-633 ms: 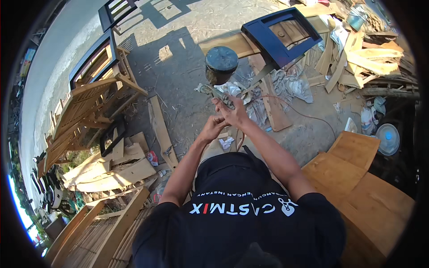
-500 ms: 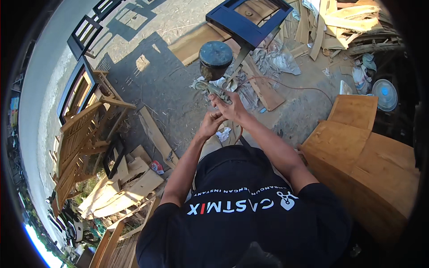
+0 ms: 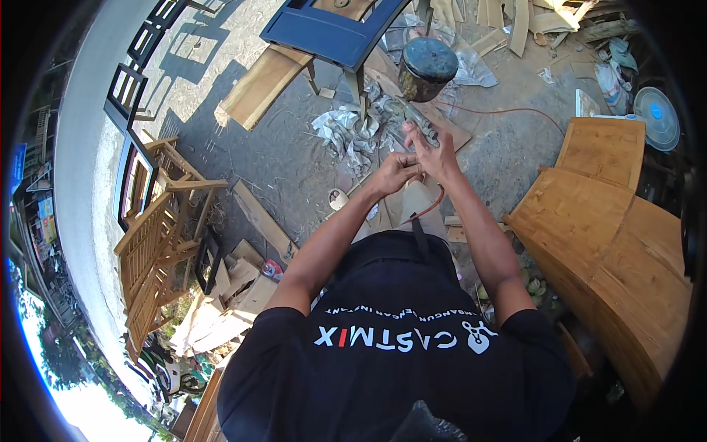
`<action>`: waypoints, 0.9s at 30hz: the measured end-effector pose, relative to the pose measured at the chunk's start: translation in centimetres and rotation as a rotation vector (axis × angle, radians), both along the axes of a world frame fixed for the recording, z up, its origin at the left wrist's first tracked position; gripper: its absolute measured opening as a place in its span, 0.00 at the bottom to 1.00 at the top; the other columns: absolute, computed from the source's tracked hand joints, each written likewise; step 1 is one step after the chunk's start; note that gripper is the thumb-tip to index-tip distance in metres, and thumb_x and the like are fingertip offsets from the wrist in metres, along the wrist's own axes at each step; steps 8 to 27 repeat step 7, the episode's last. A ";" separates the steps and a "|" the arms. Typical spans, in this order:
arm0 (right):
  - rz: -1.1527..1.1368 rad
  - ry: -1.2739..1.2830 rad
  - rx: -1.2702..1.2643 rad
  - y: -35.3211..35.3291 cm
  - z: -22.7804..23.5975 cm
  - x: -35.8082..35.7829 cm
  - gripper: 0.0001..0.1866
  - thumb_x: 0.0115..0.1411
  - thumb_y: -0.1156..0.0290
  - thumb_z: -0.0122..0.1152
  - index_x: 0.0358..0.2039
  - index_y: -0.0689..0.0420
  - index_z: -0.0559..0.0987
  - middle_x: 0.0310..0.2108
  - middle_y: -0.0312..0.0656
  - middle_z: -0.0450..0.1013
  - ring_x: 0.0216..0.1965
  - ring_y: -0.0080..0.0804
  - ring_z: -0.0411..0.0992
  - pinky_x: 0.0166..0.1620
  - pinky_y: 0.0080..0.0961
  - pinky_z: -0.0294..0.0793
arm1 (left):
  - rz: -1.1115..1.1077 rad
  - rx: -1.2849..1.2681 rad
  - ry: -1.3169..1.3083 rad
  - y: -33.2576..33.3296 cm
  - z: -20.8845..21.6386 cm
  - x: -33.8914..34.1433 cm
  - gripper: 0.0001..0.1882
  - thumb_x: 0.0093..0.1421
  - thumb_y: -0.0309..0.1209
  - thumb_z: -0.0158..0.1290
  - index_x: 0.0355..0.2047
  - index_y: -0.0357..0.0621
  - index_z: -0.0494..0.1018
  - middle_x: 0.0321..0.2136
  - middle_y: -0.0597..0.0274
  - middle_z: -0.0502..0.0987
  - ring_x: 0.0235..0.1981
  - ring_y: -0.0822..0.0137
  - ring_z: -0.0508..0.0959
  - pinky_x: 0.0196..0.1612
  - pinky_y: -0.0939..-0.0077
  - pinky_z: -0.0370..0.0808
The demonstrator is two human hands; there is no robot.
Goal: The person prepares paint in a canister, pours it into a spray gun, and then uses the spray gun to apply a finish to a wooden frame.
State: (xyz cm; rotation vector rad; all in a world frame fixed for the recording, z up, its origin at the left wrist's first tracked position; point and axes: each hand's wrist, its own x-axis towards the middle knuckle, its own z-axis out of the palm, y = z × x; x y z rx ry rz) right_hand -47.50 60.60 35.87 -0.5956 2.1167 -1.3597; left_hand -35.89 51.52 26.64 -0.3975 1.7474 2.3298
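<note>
Spray gun (image 3: pixel 414 121), grey and paint-crusted, held in both hands above the gravelly ground.

The right hand (image 3: pixel 436 156) was wrapped around the metal tool's lower end, fingers closed on it; the left hand (image 3: pixel 394 173) pressed against it just beside, fingers curled together, though whether they gripped it I could not tell. A thin red hose (image 3: pixel 431 210) curved below. A round dark pot (image 3: pixel 427 68) stood near crumpled paper (image 3: pixel 346 131), with a blue frame (image 3: pixel 331 33) beyond and smooth curved wooden panels (image 3: pixel 604 228) to the right.

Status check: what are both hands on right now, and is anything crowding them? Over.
Left hand and right hand together, gripping a small grey tool. Red cord trails below. Dark drum and crumpled paper close ahead.
</note>
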 end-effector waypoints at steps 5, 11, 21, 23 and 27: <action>-0.042 0.038 -0.067 0.9 0.7 -7.5 0.23 0.66 0.51 0.66 0.43 0.62 0.85 0.22 0.41 0.78 0.25 0.28 0.75 0.32 0.30 0.74 | 0.132 -0.080 0.058 2.4 0.0 -7.4 0.09 0.67 0.29 0.60 0.43 0.36 0.84 0.31 0.69 0.83 0.33 0.81 0.75 0.38 0.76 0.75; 0.003 0.017 -0.057 1.6 -0.2 -10.0 0.23 0.65 0.49 0.67 0.45 0.58 0.85 0.24 0.44 0.79 0.26 0.30 0.76 0.33 0.32 0.75 | 0.143 -0.062 0.036 3.2 0.3 -9.3 0.09 0.66 0.29 0.61 0.43 0.37 0.84 0.32 0.67 0.84 0.33 0.80 0.76 0.39 0.76 0.76; 0.003 0.017 -0.057 1.6 -0.2 -10.0 0.23 0.65 0.49 0.67 0.45 0.58 0.85 0.24 0.44 0.79 0.26 0.30 0.76 0.33 0.32 0.75 | 0.143 -0.062 0.036 3.2 0.3 -9.3 0.09 0.66 0.29 0.61 0.43 0.37 0.84 0.32 0.67 0.84 0.33 0.80 0.76 0.39 0.76 0.76; 0.003 0.017 -0.057 1.6 -0.2 -10.0 0.23 0.65 0.49 0.67 0.45 0.58 0.85 0.24 0.44 0.79 0.26 0.30 0.76 0.33 0.32 0.75 | 0.143 -0.062 0.036 3.2 0.3 -9.3 0.09 0.66 0.29 0.61 0.43 0.37 0.84 0.32 0.67 0.84 0.33 0.80 0.76 0.39 0.76 0.76; 0.003 0.017 -0.057 1.6 -0.2 -10.0 0.23 0.65 0.49 0.67 0.45 0.58 0.85 0.24 0.44 0.79 0.26 0.30 0.76 0.33 0.32 0.75 | 0.143 -0.062 0.036 3.2 0.3 -9.3 0.09 0.66 0.29 0.61 0.43 0.37 0.84 0.32 0.67 0.84 0.33 0.80 0.76 0.39 0.76 0.76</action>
